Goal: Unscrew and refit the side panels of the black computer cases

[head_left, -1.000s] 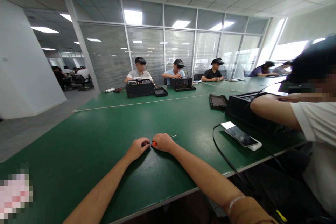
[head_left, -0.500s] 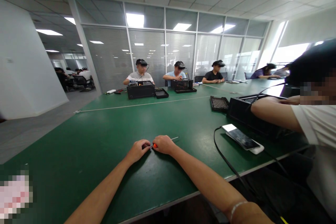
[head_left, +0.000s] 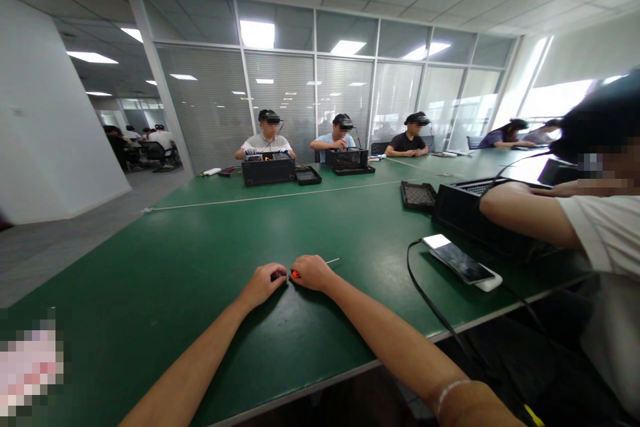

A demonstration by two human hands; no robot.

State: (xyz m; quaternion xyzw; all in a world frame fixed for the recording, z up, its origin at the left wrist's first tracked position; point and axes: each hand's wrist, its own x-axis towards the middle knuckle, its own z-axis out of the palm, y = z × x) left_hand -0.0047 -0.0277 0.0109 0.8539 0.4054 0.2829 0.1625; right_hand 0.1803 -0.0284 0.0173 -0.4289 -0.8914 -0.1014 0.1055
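Note:
On the green table (head_left: 210, 247) both of my hands rest close together, their fingertips almost meeting. My right hand (head_left: 311, 272) is closed round a screwdriver (head_left: 296, 274); its orange handle end pokes out by the thumb, and the thin metal shaft sticks out past the far side of the hand. My left hand (head_left: 263, 284) is curled with thumb and fingers together. Something small and dark seems to lie inside its grip, mostly hidden by the fingers.
A phone (head_left: 463, 261) lies on a white power bank to the right, with a black cable (head_left: 425, 300) running off the table edge. Beyond, a co-worker (head_left: 540, 213) leans over a black computer case (head_left: 450, 213). Across the table more people sit by open cases (head_left: 269, 171).
My hands keep the same place and grip. The view has shifted very slightly, and the co-worker at right has moved a little to the right.

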